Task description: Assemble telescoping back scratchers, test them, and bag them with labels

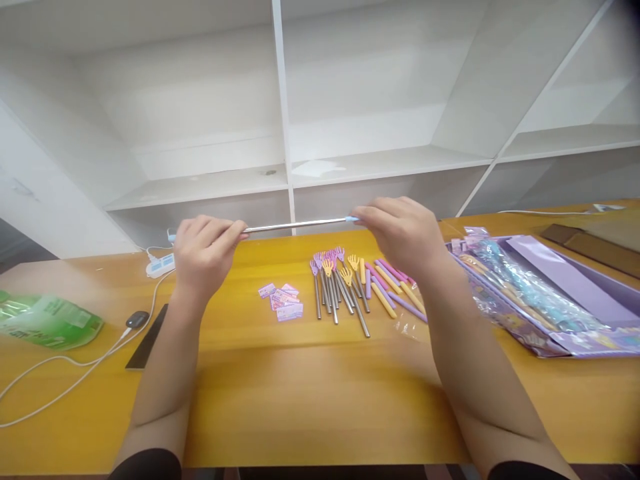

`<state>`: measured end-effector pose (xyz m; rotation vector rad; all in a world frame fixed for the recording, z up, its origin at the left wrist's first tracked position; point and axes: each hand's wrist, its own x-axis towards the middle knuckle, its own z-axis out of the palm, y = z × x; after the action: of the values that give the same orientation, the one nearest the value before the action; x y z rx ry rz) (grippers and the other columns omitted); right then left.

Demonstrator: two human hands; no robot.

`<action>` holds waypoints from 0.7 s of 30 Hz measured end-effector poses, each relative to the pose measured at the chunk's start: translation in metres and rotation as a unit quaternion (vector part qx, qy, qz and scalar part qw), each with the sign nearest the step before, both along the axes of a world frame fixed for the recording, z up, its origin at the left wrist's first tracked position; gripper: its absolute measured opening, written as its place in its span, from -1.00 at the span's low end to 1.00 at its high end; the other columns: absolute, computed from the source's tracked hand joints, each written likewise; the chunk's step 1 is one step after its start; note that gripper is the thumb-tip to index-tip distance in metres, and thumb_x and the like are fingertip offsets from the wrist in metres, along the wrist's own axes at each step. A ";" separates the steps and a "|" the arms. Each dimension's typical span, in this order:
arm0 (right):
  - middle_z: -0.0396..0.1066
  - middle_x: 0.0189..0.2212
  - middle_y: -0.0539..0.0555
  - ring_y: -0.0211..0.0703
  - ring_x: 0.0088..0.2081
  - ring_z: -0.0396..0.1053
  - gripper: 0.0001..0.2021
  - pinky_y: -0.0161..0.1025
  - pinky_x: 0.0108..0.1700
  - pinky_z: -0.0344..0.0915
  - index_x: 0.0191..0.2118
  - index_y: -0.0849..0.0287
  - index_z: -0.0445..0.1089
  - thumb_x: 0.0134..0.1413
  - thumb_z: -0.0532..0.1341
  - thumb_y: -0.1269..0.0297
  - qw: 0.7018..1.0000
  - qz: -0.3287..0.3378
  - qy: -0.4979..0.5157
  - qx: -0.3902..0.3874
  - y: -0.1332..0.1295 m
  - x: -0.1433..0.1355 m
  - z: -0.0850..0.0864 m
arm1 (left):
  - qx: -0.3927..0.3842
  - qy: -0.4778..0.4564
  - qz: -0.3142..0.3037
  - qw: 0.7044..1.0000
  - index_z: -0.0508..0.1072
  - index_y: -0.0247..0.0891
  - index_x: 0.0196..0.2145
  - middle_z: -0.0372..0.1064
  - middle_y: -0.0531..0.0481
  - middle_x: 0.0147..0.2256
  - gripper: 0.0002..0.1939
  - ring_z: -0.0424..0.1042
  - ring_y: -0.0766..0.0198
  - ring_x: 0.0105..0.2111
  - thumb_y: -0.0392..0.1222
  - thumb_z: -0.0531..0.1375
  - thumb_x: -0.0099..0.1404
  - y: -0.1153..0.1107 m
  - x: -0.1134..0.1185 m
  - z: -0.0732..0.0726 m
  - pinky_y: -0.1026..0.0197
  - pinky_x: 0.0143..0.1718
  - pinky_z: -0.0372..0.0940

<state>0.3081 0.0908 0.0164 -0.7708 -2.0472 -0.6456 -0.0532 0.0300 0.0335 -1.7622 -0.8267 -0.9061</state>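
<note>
A thin metal rod (295,226) is stretched level above the table between my two hands. My left hand (207,250) is closed round its left end. Fingers of my right hand (400,233) pinch the other end, where a small light-blue part (352,219) shows. Below, on the table, lie several metal rods with purple, pink and yellow hand-shaped heads (327,268). Beside them are several purple, pink and yellow tubes (384,297). Small printed cards (289,311) form a loose pile to the left of the rods.
At the right, a purple box (545,267) holds plastic-wrapped items. A green pouch (60,322), a black earphone case (137,320), white cables and a power strip (160,265) are at the left. White shelves (370,163) stand behind the wooden table (310,407).
</note>
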 end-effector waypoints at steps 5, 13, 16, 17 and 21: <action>0.59 -0.27 0.04 -0.17 -0.27 0.44 -0.78 -0.16 -0.18 0.18 -0.09 0.01 0.55 0.50 0.12 0.33 0.999 0.004 0.031 0.004 0.009 0.021 0.004 | 0.010 -0.022 -0.002 1.000 0.58 -0.03 -0.14 0.59 0.01 -0.35 -0.89 0.44 0.13 -0.35 -0.25 0.29 0.48 0.006 -0.023 0.005 0.02 -0.30 0.15; 0.62 -0.25 0.03 -0.13 -0.22 0.49 -0.77 -0.13 -0.07 0.27 -0.13 -0.01 0.52 0.52 0.11 0.27 0.998 -0.011 0.056 0.002 0.014 0.048 0.010 | 0.003 -0.054 0.033 0.998 0.61 -0.07 -0.23 0.58 0.01 -0.37 -0.85 0.43 0.12 -0.28 -0.11 0.26 0.53 0.007 -0.058 0.013 0.04 -0.21 0.14; 0.63 -0.22 0.05 -0.12 -0.17 0.51 -0.73 -0.13 -0.01 0.29 -0.14 -0.01 0.53 0.53 0.07 0.23 0.997 -0.036 0.071 -0.016 0.018 0.058 0.010 | 0.021 -0.036 0.023 0.999 0.61 -0.10 -0.21 0.59 0.04 -0.35 -0.88 0.44 0.15 -0.24 -0.11 0.28 0.52 0.010 -0.071 0.015 0.07 -0.18 0.16; 0.64 -0.21 0.06 -0.11 -0.15 0.52 -0.71 -0.14 0.01 0.30 -0.15 -0.01 0.53 0.53 0.06 0.21 0.995 -0.049 0.082 -0.020 0.020 0.064 0.009 | 0.031 -0.036 0.019 0.999 0.61 -0.11 -0.21 0.59 0.05 -0.36 -0.88 0.44 0.15 -0.24 -0.11 0.29 0.51 0.012 -0.077 0.015 0.07 -0.19 0.16; 0.66 -0.20 0.17 -0.09 -0.11 0.55 -0.69 -0.16 0.00 0.31 -0.19 0.05 0.56 0.50 0.10 0.13 0.984 -0.104 0.144 0.003 0.035 0.102 0.003 | 0.039 -0.066 0.043 0.996 0.61 -0.12 -0.29 0.61 0.03 -0.39 -0.78 0.44 0.14 -0.27 -0.01 0.30 0.49 0.020 -0.111 0.019 0.09 -0.22 0.19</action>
<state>0.4100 0.1261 0.0196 -1.0208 -1.7145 -0.6151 -0.1640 0.0495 0.0521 -1.6005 -0.9325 -0.9911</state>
